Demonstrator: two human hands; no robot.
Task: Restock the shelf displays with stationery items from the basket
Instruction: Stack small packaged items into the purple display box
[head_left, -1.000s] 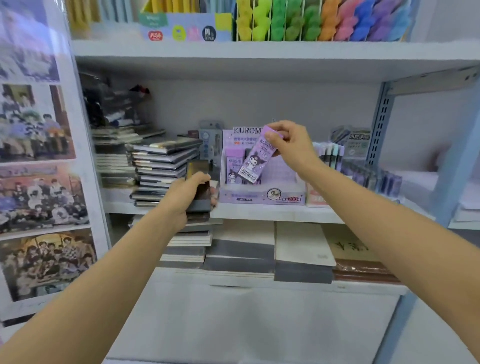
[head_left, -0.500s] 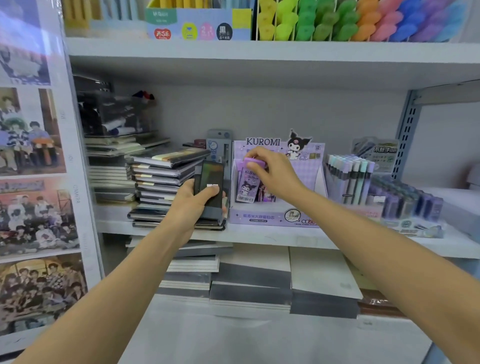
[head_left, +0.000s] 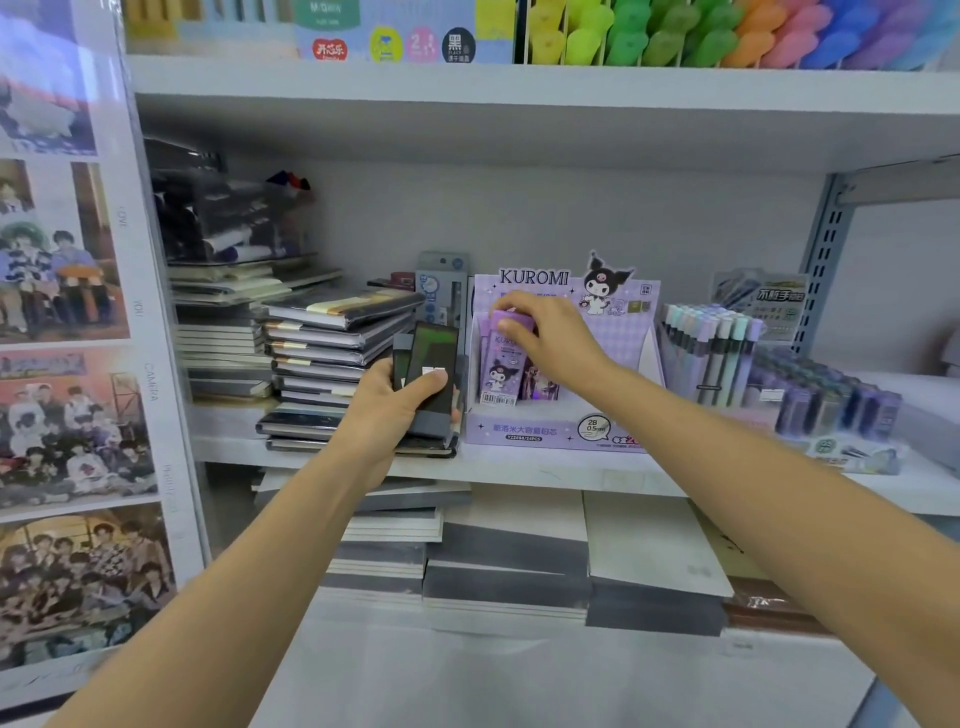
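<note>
A purple Kuromi display box (head_left: 597, 431) stands on the middle shelf (head_left: 519, 470). My right hand (head_left: 545, 338) pinches the top of a purple Kuromi pack (head_left: 501, 371) that stands upright inside the box at its left side. Just left of the box, my left hand (head_left: 395, 405) grips a few dark flat packs (head_left: 431, 374), thumb across their front. The basket is out of view.
A stack of dark notebooks (head_left: 332, 353) sits left of my left hand. Pen displays (head_left: 711, 353) and lead boxes (head_left: 831, 400) fill the shelf's right part. Pads lie on the lower shelf (head_left: 509, 561). Coloured items line the top shelf (head_left: 675, 36). A photo panel (head_left: 67, 364) borders the left.
My right hand brought the purple pack down from above the display box and set it upright inside. The view moved closer. The left hand kept its dark packs.
</note>
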